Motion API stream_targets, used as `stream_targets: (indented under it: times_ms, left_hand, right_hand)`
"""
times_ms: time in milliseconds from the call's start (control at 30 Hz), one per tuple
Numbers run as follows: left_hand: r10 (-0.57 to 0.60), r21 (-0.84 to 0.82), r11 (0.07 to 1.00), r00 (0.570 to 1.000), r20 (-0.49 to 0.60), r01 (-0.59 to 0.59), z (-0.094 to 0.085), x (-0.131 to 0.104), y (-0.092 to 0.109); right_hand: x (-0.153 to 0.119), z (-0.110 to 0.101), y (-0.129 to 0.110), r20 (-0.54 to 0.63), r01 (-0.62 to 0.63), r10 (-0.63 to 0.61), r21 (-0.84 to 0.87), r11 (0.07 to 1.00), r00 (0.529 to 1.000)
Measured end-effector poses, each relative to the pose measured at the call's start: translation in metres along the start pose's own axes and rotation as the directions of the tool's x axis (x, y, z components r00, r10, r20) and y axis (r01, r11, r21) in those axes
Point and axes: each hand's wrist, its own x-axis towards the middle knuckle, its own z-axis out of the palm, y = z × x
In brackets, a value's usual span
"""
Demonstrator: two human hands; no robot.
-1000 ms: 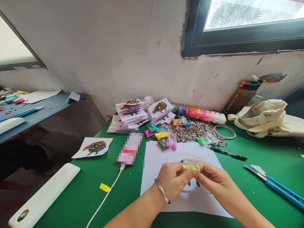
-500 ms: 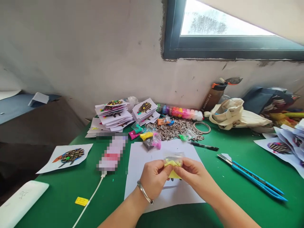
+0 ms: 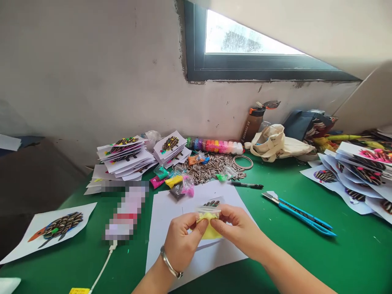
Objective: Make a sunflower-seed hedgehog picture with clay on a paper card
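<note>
Between my two hands is a small clear zip bag of yellow modelling clay (image 3: 212,232). My left hand (image 3: 184,238), with a silver bracelet at the wrist, pinches the bag's left side. On its right side, my right hand (image 3: 240,226) pinches it too, and both thumbs press near the zip top. Beneath the hands lies a white paper sheet (image 3: 163,228) on the green table. Part of a dark seed-covered picture (image 3: 212,203) shows just behind the bag; the bag and hands hide the rest.
Sunflower seeds (image 3: 208,167) lie in a heap behind the sheet, with small clay bags (image 3: 176,181) beside them. A blue utility knife (image 3: 301,214) and a black pen (image 3: 246,185) lie at right. Stacked seed pictures (image 3: 131,157) stand at back left, others (image 3: 352,175) far right.
The view has swung to the right, so things on the table sit further left. Both hands still grip the clay bag, which now tilts flatter, and the seed picture behind it shows more.
</note>
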Motion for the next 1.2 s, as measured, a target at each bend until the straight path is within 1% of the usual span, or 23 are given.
stream_targets:
  times_ms: [67, 167, 233, 333, 433, 567, 700, 800, 900, 933, 1000, 1067, 1133, 1200]
  left_hand:
    - [0.011, -0.006, 1.000, 1.000, 0.009, -0.011, 0.001, 0.000, -0.001]
    - [0.037, -0.063, 0.997, 0.999, 0.036, -0.035, 0.001, 0.000, -0.002]
    - [0.048, -0.084, 0.996, 0.997, 0.055, -0.043, 0.001, 0.001, -0.002]
    - [0.058, -0.060, 0.997, 0.996, 0.063, -0.055, -0.002, 0.001, 0.000]
    - [0.077, -0.036, 0.997, 0.994, 0.071, -0.075, -0.003, 0.001, 0.001]
    - [0.061, -0.070, 0.996, 0.993, 0.106, -0.054, 0.000, 0.002, 0.000]
    - [0.031, -0.117, 0.993, 0.991, 0.128, -0.016, 0.001, 0.003, -0.001]
    - [0.028, -0.127, 0.992, 0.990, 0.136, -0.011, 0.000, 0.002, 0.001]
    - [0.024, -0.131, 0.991, 0.989, 0.145, -0.004, -0.002, 0.002, 0.003]
    - [0.021, -0.130, 0.992, 0.989, 0.144, -0.002, -0.003, 0.002, 0.004]
    - [0.016, -0.121, 0.993, 0.992, 0.129, 0.000, -0.002, 0.002, 0.004]
    - [0.006, -0.095, 0.996, 0.995, 0.104, 0.003, -0.002, 0.003, 0.005]
    - [0.002, -0.061, 0.998, 0.996, 0.092, 0.004, -0.001, 0.002, 0.004]
    - [0.004, -0.035, 0.999, 0.994, 0.108, 0.000, 0.000, 0.002, 0.004]
  right_hand:
    - [0.000, -0.002, -0.001, -0.012, 0.021, -0.021, -0.023, 1.000, 1.000]
    - [0.001, -0.002, -0.001, -0.048, 0.042, -0.045, -0.064, 0.997, 0.998]
    - [0.003, -0.002, 0.000, -0.060, 0.022, -0.027, -0.078, 0.997, 0.998]
    - [0.003, -0.005, 0.000, -0.003, -0.025, 0.025, -0.032, 0.999, 1.000]
    - [0.001, -0.009, -0.002, 0.063, -0.010, 0.010, 0.006, 1.000, 0.998]
    - [-0.001, -0.011, -0.002, 0.036, 0.017, -0.016, -0.040, 0.999, 0.999]
    - [0.002, -0.007, 0.003, 0.023, -0.004, 0.005, -0.038, 0.999, 1.000]
    - [0.003, -0.008, 0.005, 0.068, -0.027, 0.027, 0.005, 1.000, 0.997]
    - [0.003, -0.014, 0.002, 0.136, -0.009, 0.005, 0.033, 0.999, 0.991]
    - [0.002, -0.016, 0.000, 0.147, 0.009, -0.015, 0.039, 0.999, 0.989]
    - [-0.001, -0.019, -0.003, 0.130, 0.070, -0.077, 0.057, 0.996, 0.988]
    - [-0.003, -0.021, -0.005, 0.076, 0.185, -0.191, 0.076, 0.980, 0.979]
    - [-0.005, -0.020, -0.006, 0.031, 0.324, -0.326, 0.051, 0.945, 0.945]
    - [-0.005, -0.019, -0.005, 0.031, 0.423, -0.422, -0.012, 0.906, 0.906]
